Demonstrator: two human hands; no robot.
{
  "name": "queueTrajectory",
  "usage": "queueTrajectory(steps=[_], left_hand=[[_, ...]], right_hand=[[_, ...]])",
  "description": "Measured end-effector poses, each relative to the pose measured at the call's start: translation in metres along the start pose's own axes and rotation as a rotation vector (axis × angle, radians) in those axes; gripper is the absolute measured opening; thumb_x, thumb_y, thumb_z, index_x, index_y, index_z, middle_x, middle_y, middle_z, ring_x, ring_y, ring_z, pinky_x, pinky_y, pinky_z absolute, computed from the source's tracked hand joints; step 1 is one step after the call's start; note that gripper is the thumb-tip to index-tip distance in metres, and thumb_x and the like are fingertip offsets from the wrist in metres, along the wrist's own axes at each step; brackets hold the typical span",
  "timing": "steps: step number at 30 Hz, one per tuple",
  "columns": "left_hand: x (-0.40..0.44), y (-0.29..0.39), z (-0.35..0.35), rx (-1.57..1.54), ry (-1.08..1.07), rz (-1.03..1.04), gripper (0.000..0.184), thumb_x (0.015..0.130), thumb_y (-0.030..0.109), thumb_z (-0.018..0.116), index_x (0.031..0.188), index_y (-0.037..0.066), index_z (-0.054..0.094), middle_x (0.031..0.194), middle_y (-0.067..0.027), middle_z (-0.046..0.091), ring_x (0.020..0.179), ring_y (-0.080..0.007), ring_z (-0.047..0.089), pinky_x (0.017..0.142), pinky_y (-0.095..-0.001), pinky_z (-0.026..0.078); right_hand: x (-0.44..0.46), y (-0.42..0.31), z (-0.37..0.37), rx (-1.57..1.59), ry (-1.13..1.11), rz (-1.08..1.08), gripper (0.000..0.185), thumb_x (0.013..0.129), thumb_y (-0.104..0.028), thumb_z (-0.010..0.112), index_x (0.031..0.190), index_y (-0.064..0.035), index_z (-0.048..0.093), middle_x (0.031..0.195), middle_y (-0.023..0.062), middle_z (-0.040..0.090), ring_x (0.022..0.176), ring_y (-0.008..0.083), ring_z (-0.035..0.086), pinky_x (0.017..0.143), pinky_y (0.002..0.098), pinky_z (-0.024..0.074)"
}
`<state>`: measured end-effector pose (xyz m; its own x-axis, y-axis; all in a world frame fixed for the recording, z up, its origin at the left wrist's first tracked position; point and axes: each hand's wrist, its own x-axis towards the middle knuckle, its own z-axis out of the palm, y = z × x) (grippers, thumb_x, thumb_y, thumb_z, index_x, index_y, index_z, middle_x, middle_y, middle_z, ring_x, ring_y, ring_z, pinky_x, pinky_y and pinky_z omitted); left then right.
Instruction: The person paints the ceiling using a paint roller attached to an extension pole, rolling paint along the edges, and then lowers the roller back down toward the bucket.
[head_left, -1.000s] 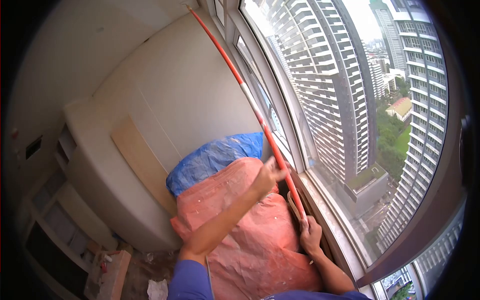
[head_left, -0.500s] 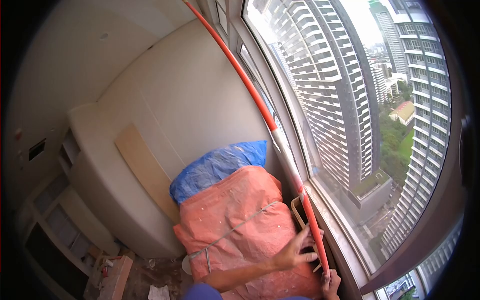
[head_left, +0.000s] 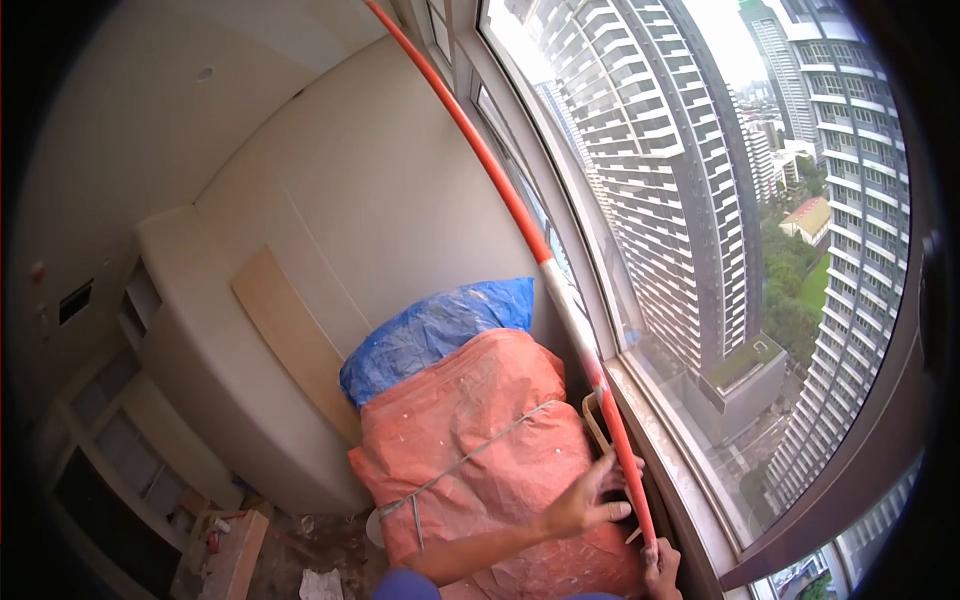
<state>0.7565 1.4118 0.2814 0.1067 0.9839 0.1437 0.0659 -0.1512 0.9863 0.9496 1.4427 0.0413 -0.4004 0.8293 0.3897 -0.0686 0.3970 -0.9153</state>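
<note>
A long red-and-white pole slants from the lower right up past the window frame, its top end near the upper edge of the view. My right hand is wrapped round the pole at its bottom end. Just above, my left hand is beside the pole with thumb and fingers apart; some fingertips reach behind it, and I cannot tell whether they touch it. Under my left forearm lies a bulky stack covered by an orange tarp and tied with a grey cord.
A blue tarp bulges behind the orange one. Right of the pole run the window sill and large panes facing tall buildings. A wooden board leans on the wall. A wooden bench-like piece stands lower left on a littered floor.
The view has shifted very slightly. Both hands and the pole keep almost the same place.
</note>
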Motion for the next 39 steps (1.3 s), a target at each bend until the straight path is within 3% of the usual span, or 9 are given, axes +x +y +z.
queueTrajectory(steps=[3,7,19,27,31,34,39], left_hand=[[0.022,0.007,-0.030,0.039,0.082,0.034,0.092,0.087,0.004,0.068,0.157,0.003,0.009,0.139,-0.0114,0.045,0.125,-0.0199,0.050,0.106,-0.0357,0.043],[0.049,0.030,-0.057,0.068,0.188,0.101,0.073,0.084,0.004,0.068,0.146,-0.002,0.031,0.134,-0.0116,0.049,0.125,-0.0243,0.053,0.106,-0.0387,0.044],[0.132,0.101,-0.158,0.108,0.396,0.133,0.055,0.083,0.005,0.063,0.134,-0.003,0.044,0.120,-0.0127,0.055,0.108,-0.0255,0.061,0.097,-0.0398,0.050],[0.181,0.160,-0.195,0.245,0.477,0.070,0.038,0.087,0.009,0.060,0.122,-0.003,0.051,0.115,-0.0139,0.056,0.103,-0.0259,0.062,0.091,-0.0411,0.052],[0.164,0.143,-0.176,0.236,0.394,0.054,0.047,0.084,0.010,0.063,0.127,-0.004,0.048,0.117,-0.0135,0.054,0.106,-0.0260,0.061,0.095,-0.0418,0.050],[0.137,0.117,-0.141,0.238,0.371,0.108,0.045,0.080,0.014,0.069,0.118,-0.002,0.053,0.101,-0.0089,0.059,0.098,-0.0190,0.061,0.091,-0.0348,0.050],[0.089,0.092,-0.092,0.220,0.170,-0.020,0.072,0.077,0.012,0.067,0.140,-0.001,0.034,0.125,-0.0128,0.049,0.120,-0.0249,0.053,0.104,-0.0375,0.044]], right_hand=[[0.036,0.010,0.023,0.032,0.018,-0.032,0.031,0.099,-0.030,0.056,0.084,-0.0032,0.059,0.057,0.0101,0.050,0.048,0.0206,0.051,0.048,0.0349,0.0383],[0.079,-0.017,0.039,0.022,0.051,-0.039,0.027,0.098,-0.027,0.058,0.085,-0.0028,0.059,0.058,0.0144,0.049,0.048,0.0260,0.051,0.048,0.0382,0.0378],[0.213,-0.083,0.090,0.012,0.128,-0.119,0.028,0.098,-0.028,0.058,0.086,-0.0027,0.062,0.063,0.0211,0.057,0.056,0.0396,0.058,0.052,0.0471,0.0405],[0.280,-0.121,0.107,0.031,0.149,-0.089,0.031,0.099,-0.028,0.056,0.081,-0.0022,0.060,0.063,0.0217,0.057,0.059,0.0418,0.058,0.054,0.0492,0.0409],[0.250,-0.111,0.093,0.048,0.197,-0.174,0.030,0.099,-0.027,0.055,0.083,-0.0024,0.061,0.063,0.0219,0.056,0.059,0.0422,0.058,0.054,0.0494,0.0410],[0.207,-0.090,0.077,0.025,0.156,-0.109,0.027,0.099,-0.026,0.055,0.087,-0.0034,0.062,0.063,0.0221,0.057,0.057,0.0426,0.058,0.052,0.0484,0.0417],[0.138,-0.036,0.065,-0.006,0.101,-0.070,0.025,0.099,-0.026,0.056,0.090,-0.0035,0.060,0.060,0.0188,0.054,0.055,0.0378,0.059,0.051,0.0446,0.0414]])
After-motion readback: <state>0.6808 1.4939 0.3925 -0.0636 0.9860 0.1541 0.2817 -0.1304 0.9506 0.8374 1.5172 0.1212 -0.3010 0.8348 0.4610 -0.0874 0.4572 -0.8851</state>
